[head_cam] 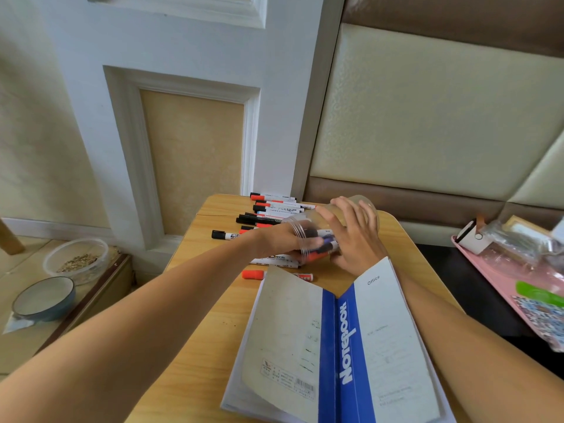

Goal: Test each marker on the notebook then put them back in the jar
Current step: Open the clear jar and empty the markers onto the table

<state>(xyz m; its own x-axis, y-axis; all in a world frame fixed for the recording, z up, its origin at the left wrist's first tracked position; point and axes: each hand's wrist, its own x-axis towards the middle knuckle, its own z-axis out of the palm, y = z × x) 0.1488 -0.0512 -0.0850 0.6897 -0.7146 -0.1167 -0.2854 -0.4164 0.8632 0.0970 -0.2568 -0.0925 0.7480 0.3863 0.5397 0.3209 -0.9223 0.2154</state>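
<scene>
A clear jar [332, 227] lies tipped on its side above the wooden table [195, 346], mouth toward the left. The right hand [354, 236] wraps its fingers around the jar's body. The left hand [274, 239] reaches into the mouth among several markers [320, 245]; motion blur hides whether its fingers grasp one. More markers [271, 209] lie loose on the far table edge. The notebook [335, 346] rests face down and spread open nearer the person.
</scene>
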